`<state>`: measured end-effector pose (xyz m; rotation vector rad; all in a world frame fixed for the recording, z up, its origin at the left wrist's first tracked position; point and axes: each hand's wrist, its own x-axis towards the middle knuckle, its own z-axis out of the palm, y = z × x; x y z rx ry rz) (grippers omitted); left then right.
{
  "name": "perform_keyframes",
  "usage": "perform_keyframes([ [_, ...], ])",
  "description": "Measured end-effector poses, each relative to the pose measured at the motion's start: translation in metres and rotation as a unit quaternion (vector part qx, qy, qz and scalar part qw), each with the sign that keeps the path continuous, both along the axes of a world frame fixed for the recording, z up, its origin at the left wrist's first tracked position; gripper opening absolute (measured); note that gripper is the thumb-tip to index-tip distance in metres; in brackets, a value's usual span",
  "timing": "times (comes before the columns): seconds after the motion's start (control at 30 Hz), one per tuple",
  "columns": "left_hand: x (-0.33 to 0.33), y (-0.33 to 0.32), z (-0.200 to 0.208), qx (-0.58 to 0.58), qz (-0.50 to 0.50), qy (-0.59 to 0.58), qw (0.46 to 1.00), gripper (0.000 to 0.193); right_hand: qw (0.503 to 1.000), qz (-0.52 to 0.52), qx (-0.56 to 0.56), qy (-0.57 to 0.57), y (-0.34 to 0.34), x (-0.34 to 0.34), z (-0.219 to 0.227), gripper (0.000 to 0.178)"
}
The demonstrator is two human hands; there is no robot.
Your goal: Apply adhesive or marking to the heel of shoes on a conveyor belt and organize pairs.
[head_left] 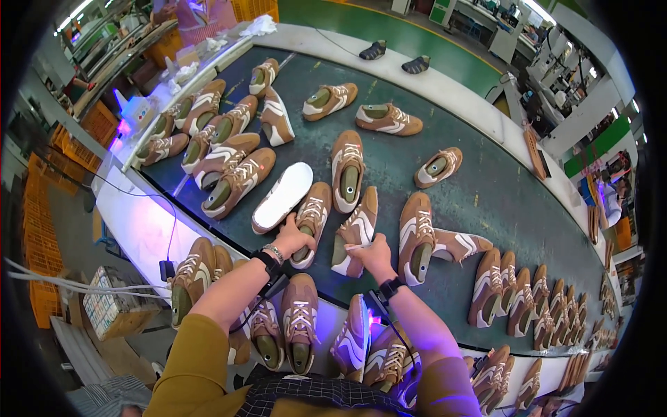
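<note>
Many brown and white sneakers lie on a dark green belt. My left hand grips the heel end of an upright sneaker near the belt's front edge. My right hand holds a thin white pen-like tool against a sneaker lying on its side. Just to the right stands another upright sneaker. A sneaker turned sole-up shows its white sole left of my left hand. Both wrists wear dark bands.
A pile of sneakers fills the belt's far left. A tight row of sneakers lines the right end. More sneakers rest on the white ledge before me. Two dark shoes sit on the far side. Orange crates stand at left.
</note>
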<state>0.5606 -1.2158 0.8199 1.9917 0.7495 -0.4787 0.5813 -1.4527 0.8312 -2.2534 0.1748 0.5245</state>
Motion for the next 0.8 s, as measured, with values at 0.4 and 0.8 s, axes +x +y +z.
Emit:
perform_keyframes([
  [0.4,0.003,0.01,0.04,-0.523,0.181,0.026,0.833,0.03,0.995,-0.023,0.059,-0.073,0.003,0.001,-0.024,0.062],
  [0.8,-0.089,-0.086,0.183,-0.326,-0.14,-0.323,0.878,0.092,0.6,-0.077,0.784,0.137,-0.123,-0.11,0.067,0.092],
])
